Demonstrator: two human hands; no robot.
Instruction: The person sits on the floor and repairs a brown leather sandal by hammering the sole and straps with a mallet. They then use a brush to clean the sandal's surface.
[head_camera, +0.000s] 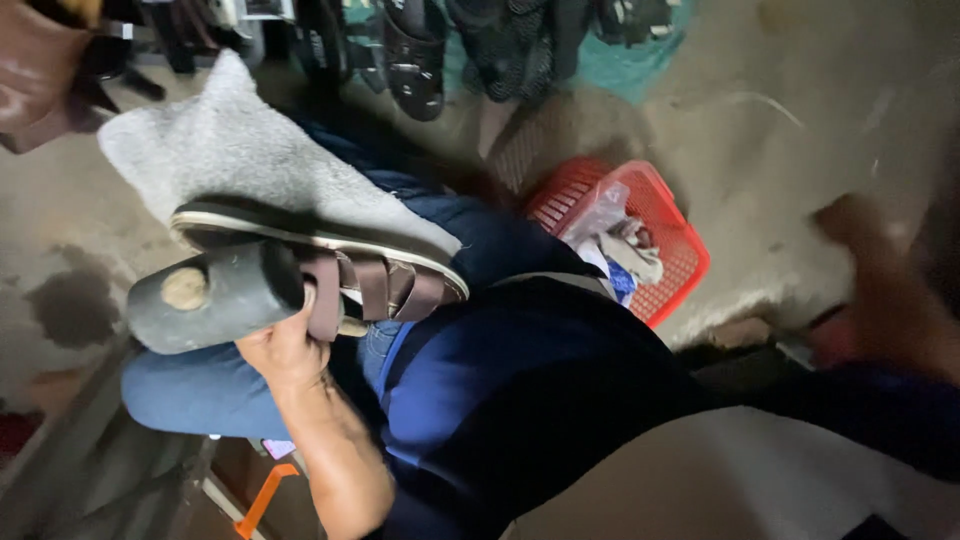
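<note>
A sandal (330, 255) with brown straps and a pale-edged sole lies on its side on a grey cloth (240, 150) spread over my lap. My left hand (285, 350) grips it from below, fingers curled around a strap. Against the sandal, just left of my hand, is a dark grey rounded block (215, 295) with a tan round spot on its end. My right hand (880, 285) is out to the far right above the concrete floor, strongly blurred. A red shape shows just under it, and I cannot tell whether the hand holds anything.
A red plastic basket (680, 235) with rags and small items stands on the floor beside my leg. Several dark sandals and shoes (415, 60) lie along the top, partly on a teal sheet. An orange-handled tool (262, 500) shows at the bottom left.
</note>
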